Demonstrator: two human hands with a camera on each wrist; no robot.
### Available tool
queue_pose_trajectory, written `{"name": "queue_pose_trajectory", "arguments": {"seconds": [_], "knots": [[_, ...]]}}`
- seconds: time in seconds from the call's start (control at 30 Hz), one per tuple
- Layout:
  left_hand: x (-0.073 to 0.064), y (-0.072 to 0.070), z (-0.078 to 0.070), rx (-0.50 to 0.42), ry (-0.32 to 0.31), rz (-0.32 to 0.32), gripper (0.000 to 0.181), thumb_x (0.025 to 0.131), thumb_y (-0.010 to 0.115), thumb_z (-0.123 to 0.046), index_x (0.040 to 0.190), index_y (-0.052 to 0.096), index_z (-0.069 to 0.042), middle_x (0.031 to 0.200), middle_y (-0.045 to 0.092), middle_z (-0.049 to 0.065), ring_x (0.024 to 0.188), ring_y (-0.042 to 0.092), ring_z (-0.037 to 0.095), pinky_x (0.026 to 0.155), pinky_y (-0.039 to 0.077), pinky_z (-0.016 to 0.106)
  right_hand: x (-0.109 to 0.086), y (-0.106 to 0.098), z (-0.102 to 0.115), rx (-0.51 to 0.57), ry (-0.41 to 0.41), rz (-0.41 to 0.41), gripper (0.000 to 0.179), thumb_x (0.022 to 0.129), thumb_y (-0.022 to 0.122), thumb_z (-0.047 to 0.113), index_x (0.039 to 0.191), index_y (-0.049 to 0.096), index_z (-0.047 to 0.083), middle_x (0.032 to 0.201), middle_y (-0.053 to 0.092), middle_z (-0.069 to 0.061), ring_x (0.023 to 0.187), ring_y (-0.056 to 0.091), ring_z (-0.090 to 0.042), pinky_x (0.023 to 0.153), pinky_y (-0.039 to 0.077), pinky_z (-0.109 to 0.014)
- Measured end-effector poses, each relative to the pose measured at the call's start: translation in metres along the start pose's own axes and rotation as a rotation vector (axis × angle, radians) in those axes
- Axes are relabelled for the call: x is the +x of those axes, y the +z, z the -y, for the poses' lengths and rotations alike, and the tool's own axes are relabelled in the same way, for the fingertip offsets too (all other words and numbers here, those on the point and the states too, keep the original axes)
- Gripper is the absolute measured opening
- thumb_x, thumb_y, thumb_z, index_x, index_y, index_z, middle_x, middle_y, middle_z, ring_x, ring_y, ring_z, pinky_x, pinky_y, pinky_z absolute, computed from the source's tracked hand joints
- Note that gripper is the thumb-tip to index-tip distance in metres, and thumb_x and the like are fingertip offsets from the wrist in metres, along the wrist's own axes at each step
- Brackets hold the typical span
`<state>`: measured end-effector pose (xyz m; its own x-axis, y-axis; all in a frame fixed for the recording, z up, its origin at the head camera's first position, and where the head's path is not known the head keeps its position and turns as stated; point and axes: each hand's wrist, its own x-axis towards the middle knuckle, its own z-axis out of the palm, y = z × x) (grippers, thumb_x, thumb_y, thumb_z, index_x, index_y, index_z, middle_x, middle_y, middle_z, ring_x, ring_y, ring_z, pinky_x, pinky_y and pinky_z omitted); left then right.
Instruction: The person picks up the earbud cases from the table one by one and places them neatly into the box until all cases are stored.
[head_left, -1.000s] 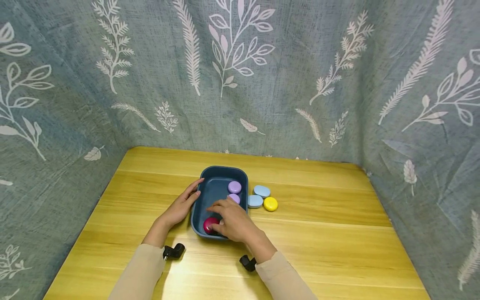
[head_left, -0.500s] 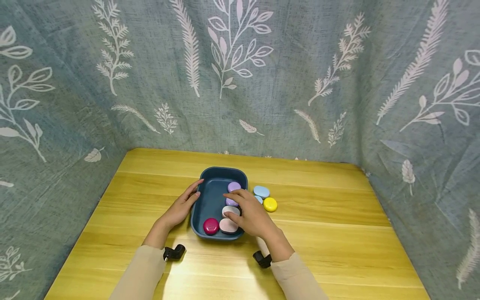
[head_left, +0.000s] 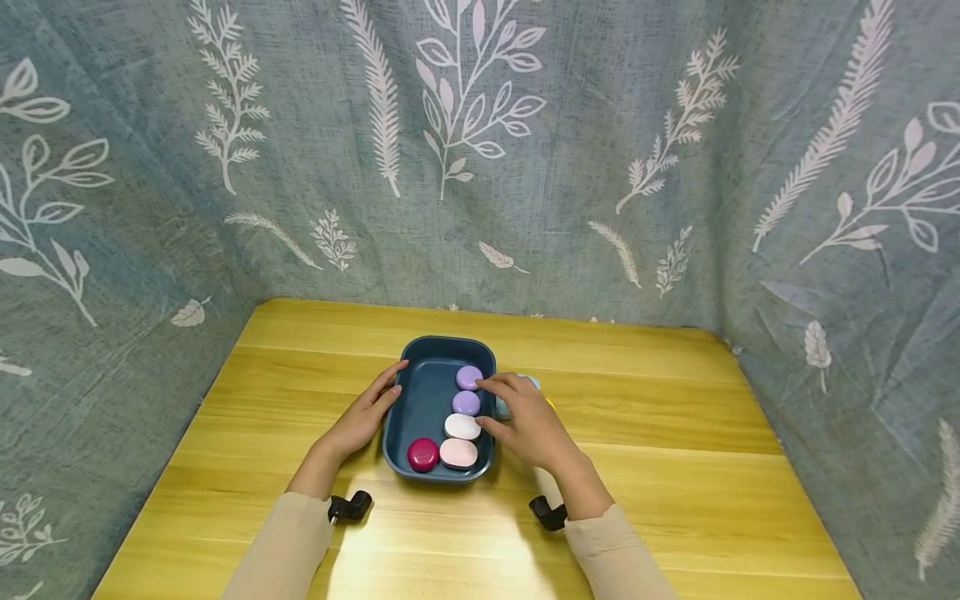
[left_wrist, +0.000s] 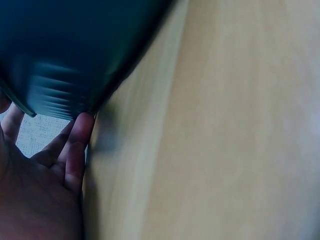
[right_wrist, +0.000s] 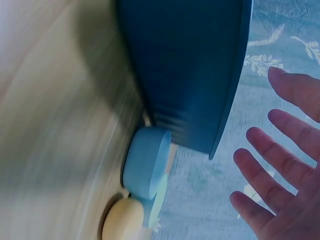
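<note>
A dark blue rectangular bin stands on the wooden table. Inside, along its right wall, runs a row of smooth rounded pieces: two round purple pieces, a white oval piece and a pale pink oval piece. Left of the pink one lies a glossy crimson disc. My left hand rests its fingers along the bin's left wall. Over the right rim hovers my right hand, fingers spread and holding nothing; in the right wrist view its fingers are apart from the bin.
Just right of the bin, partly hidden under my right hand, lie two light blue oval pieces and a round yellow piece. Patterned grey-green cloth hangs around the table's back and sides. A black camera mount sits at each wrist.
My right hand has drawn rightward from inside the bin to its right rim, uncovering the white and pink oval pieces and covering most of the blue and yellow ones. The left hand stays put.
</note>
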<state>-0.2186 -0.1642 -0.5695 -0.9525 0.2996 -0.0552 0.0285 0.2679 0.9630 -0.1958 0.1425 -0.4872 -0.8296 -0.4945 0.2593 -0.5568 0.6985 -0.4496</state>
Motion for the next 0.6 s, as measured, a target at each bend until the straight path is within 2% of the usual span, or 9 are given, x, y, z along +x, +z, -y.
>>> {"name": "queue_pose_trajectory", "arguments": {"seconds": [0.17, 0.33, 0.6], "knots": [[0.001, 0.001, 0.001, -0.005, -0.006, -0.005, 0.048, 0.101, 0.038, -0.053, 0.148, 0.026, -0.05, 0.16, 0.02, -0.008, 0.149, 0.017, 0.023, 0.12, 0.016, 0.056, -0.003, -0.007, -0.011, 0.033, 0.046, 0.007, 0.051, 0.089, 0.07, 0.037, 0.137, 0.054, 0.026, 0.13, 0.054, 0.005, 0.123, 0.048, -0.016, 0.1, 0.048, -0.039], [0.0, 0.0, -0.002, -0.019, -0.009, 0.002, 0.047, 0.104, 0.037, -0.045, 0.149, 0.025, -0.048, 0.161, 0.018, -0.005, 0.15, 0.014, 0.025, 0.12, 0.013, 0.056, -0.007, -0.011, -0.022, 0.036, 0.072, -0.002, 0.052, 0.089, 0.07, 0.036, 0.137, 0.053, 0.027, 0.13, 0.054, 0.005, 0.123, 0.049, -0.017, 0.1, 0.048, -0.04], [-0.011, -0.001, -0.026, -0.046, -0.023, 0.02, 0.049, 0.105, 0.038, -0.038, 0.152, 0.025, -0.038, 0.161, 0.018, 0.001, 0.15, 0.014, 0.028, 0.12, 0.015, 0.056, -0.012, -0.012, -0.034, 0.022, 0.117, -0.015, 0.054, 0.087, 0.072, 0.035, 0.137, 0.055, 0.02, 0.129, 0.054, 0.001, 0.122, 0.051, -0.021, 0.099, 0.048, -0.044]]}}
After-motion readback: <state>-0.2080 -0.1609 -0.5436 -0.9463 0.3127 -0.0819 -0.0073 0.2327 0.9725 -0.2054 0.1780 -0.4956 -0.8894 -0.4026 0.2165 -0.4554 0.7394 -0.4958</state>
